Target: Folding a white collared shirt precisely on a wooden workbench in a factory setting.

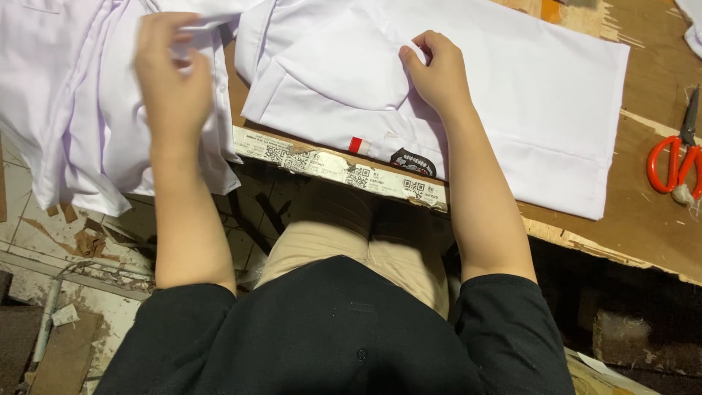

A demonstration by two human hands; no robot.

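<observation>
Fingers of right hand pinching folded white shirt, long axis across table; left hand fingers gripping white cloth.

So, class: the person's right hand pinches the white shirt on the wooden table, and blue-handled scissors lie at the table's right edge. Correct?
Not quite. The head view shows the scissors have orange-red handles, not blue. The rest holds: the right hand pinches the white shirt on the wooden table.
</observation>
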